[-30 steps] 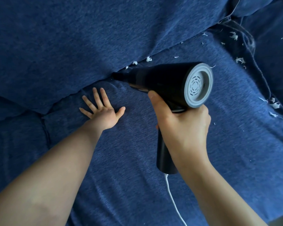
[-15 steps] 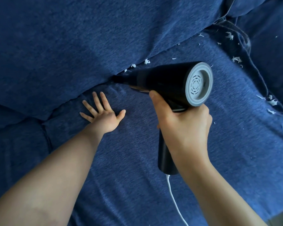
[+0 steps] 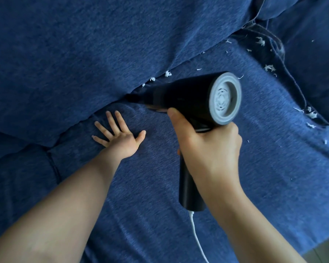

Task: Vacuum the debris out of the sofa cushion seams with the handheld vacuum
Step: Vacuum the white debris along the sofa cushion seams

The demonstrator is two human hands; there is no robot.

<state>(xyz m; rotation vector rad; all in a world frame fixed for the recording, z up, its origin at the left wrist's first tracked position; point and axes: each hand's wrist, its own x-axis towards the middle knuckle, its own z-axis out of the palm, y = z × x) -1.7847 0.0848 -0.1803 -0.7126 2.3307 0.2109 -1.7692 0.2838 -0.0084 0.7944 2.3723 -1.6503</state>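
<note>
A dark blue woven-fabric sofa seat cushion (image 3: 235, 177) bears the left hand (image 3: 120, 137), fingers spread flat. The right hand (image 3: 209, 149) grips the black handheld vacuum (image 3: 190, 99), nozzle in the back seam beside white shredded debris (image 3: 167, 73).

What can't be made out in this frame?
Head view only:
- Vacuum nozzle tip: buried in the seam between cushions.
- Handle switch: covered by the right hand.
- Rear grille: motion-blurred.
- White cord: cut off by the bottom edge.
- Debris deeper in the seam: hidden by fabric.
</note>
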